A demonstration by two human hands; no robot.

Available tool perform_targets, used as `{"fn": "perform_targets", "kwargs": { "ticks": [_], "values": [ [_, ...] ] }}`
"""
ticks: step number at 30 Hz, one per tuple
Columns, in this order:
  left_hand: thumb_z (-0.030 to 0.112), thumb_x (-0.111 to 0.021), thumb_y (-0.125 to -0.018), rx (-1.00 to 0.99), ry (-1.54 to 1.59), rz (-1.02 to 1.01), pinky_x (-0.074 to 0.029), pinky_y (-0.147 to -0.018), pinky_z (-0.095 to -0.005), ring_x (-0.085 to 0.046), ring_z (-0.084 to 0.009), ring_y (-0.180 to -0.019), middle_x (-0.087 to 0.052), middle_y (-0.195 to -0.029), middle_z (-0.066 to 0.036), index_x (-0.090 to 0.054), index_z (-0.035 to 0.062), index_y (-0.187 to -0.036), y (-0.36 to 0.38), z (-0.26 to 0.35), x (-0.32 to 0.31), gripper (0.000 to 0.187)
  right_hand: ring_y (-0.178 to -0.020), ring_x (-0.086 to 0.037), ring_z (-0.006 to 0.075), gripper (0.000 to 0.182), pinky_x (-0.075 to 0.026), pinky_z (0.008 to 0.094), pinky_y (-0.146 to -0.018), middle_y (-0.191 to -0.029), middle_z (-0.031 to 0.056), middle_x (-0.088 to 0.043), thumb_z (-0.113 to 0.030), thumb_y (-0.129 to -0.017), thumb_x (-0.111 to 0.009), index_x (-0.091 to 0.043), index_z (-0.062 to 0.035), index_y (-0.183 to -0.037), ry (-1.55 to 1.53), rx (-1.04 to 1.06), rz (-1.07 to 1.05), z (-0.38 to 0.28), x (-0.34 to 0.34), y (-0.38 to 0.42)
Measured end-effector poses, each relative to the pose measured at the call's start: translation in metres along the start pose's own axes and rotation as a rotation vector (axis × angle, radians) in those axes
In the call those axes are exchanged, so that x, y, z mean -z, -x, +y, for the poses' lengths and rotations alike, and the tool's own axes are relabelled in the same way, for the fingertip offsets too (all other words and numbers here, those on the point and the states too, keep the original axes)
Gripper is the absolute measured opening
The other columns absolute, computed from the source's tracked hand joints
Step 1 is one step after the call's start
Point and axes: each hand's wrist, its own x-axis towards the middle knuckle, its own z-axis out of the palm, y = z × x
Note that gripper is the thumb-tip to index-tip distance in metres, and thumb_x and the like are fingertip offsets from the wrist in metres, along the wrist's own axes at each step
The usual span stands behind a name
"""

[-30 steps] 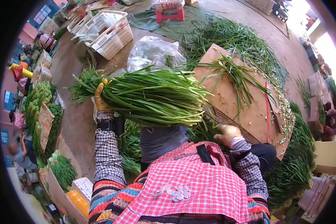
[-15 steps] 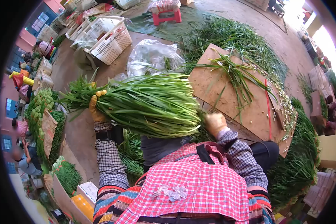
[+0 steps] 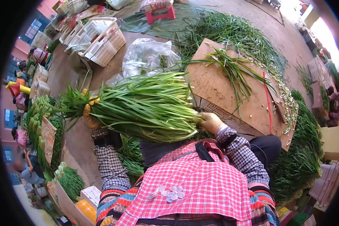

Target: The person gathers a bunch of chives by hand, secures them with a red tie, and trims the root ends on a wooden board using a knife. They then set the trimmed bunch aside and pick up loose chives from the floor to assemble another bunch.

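Note:
A large bunch of garlic chives (image 3: 147, 105) lies across my lap, leafy tips to the left and pale cut stems to the right. My left hand (image 3: 90, 113), in a yellowish glove, is wrapped around the leafy end. At the stem end my right hand (image 3: 211, 122), in a paler glove, pinches some stem ends between thumb and fingers. Just beyond it, loose chives (image 3: 231, 73) rest on a brown board (image 3: 211, 81) strewn with pale trimmings. More chives (image 3: 130, 150) lie below the bunch, partly hidden by it.
Clear plastic bags (image 3: 148, 56) lie ahead, with white crates (image 3: 105, 43) behind them. A red stool (image 3: 160, 14) stands farther off. Heaps of greens (image 3: 233, 32) cover a tarp, and stacked chives (image 3: 297, 162) flank my right. Other people (image 3: 30, 167) are at the far left.
My right hand has moved from just beside the stem ends onto them and now pinches some. My left hand keeps its hold on the bunch. The view has shifted slightly.

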Motion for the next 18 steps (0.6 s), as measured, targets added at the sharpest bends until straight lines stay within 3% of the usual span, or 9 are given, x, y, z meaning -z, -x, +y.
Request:
{"fn": "perform_targets", "kwargs": {
  "ticks": [1,2,4,6,9,11,13,16,18],
  "values": [
    [0.023,-0.06,-0.086,0.022,0.049,-0.053,-0.048,-0.091,-0.0397,-0.058,-0.0221,-0.098,-0.06,-0.102,-0.009,-0.054,0.0038,-0.109,-0.001,0.001,0.003,0.031,-0.075,-0.063,0.0306,0.027,-0.05,0.0426,-0.071,-0.08,0.0127,-0.066,-0.029,-0.088,-0.058,-0.064,-0.005,-0.1,0.276,0.128,0.133,0.027,-0.001,0.001],
    [0.024,-0.06,-0.086,0.046,0.098,-0.1,-0.048,-0.091,-0.0403,-0.058,-0.0224,-0.097,-0.06,-0.103,-0.009,-0.054,0.0038,-0.11,0.003,0.0,0.007,0.031,-0.082,-0.063,0.0343,0.032,-0.05,0.0432,-0.074,-0.087,0.017,-0.066,-0.032,-0.089,-0.053,-0.064,-0.0044,-0.098,0.483,0.075,0.161,0.05,0.0,0.004],
    [0.023,-0.063,-0.085,-0.005,0.075,-0.004,-0.048,-0.089,-0.0404,-0.057,-0.022,-0.096,-0.057,-0.104,-0.008,-0.053,0.0045,-0.106,0.012,-0.004,-0.011,0.03,-0.093,-0.063,0.0342,0.041,-0.049,0.0429,-0.083,-0.098,0.0188,-0.066,-0.04,-0.087,-0.053,-0.064,-0.0064,-0.107,0.73,-0.245,-0.126,0.077,0.01,0.018],
    [0.022,-0.063,-0.084,-0.05,0.149,0.007,-0.047,-0.089,-0.0401,-0.057,-0.0221,-0.096,-0.056,-0.104,-0.008,-0.053,0.0051,-0.104,0.012,-0.006,-0.017,0.028,-0.097,-0.063,0.0333,0.049,-0.048,0.0427,-0.086,-0.104,0.0193,-0.065,-0.045,-0.083,-0.058,-0.061,-0.0069,-0.113,0.868,-0.218,-0.149,0.074,0.022,0.039],
    [0.027,-0.063,-0.083,0.041,0.074,-0.148,-0.044,-0.086,-0.0382,-0.052,-0.0185,-0.088,-0.052,-0.093,-0.004,-0.051,0.0098,-0.094,0.006,-0.001,-0.005,0.024,-0.095,-0.064,0.0312,0.057,-0.05,0.039,-0.084,-0.102,0.0169,-0.066,-0.047,-0.075,-0.069,-0.06,-0.0075,-0.115,0.645,0.034,0.201,0.003,0.053,0.052],
    [0.027,-0.064,-0.083,0.028,0.03,-0.218,-0.042,-0.08,-0.0354,-0.048,-0.0162,-0.081,-0.05,-0.085,-0.001,-0.047,0.0132,-0.084,0.0,-0.006,-0.029,0.022,-0.1,-0.061,0.0342,0.055,-0.048,0.0414,-0.085,-0.104,0.0184,-0.064,-0.044,-0.078,-0.067,-0.057,-0.007,-0.117,0.468,0.084,0.236,-0.051,0.066,0.038],
    [0.024,-0.063,-0.084,-0.038,0.013,-0.219,-0.042,-0.082,-0.036,-0.048,-0.016,-0.082,-0.05,-0.085,0.0,-0.051,0.0107,-0.095,-0.001,-0.004,-0.021,0.02,-0.101,-0.06,0.0351,0.061,-0.047,0.0408,-0.086,-0.105,0.0191,-0.064,-0.041,-0.08,-0.067,-0.049,-0.0073,-0.127,0.496,0.396,0.561,-0.05,0.059,0.008],
    [0.015,-0.06,-0.086,-0.199,0.088,-0.354,-0.042,-0.086,-0.0385,-0.05,-0.016,-0.081,-0.053,-0.083,0.002,-0.043,0.0032,-0.129,-0.007,-0.015,-0.068,0.048,-0.101,-0.061,0.0281,0.072,-0.047,0.0372,-0.087,-0.111,0.0179,-0.063,-0.038,-0.082,-0.068,-0.036,-0.0103,-0.14,0.282,0.372,0.65,-0.067,0.042,-0.041],
    [0.015,-0.061,-0.085,-0.215,0.061,-0.433,-0.041,-0.091,-0.0384,-0.053,-0.0155,-0.078,-0.056,-0.074,0.005,-0.032,0.0016,-0.142,-0.01,-0.009,-0.061,0.065,-0.104,-0.061,0.0278,0.077,-0.046,0.0381,-0.088,-0.111,0.0202,-0.062,-0.037,-0.083,-0.067,-0.026,-0.0137,-0.144,0.052,0.11,0.393,-0.085,0.034,-0.046]
  ]
}}
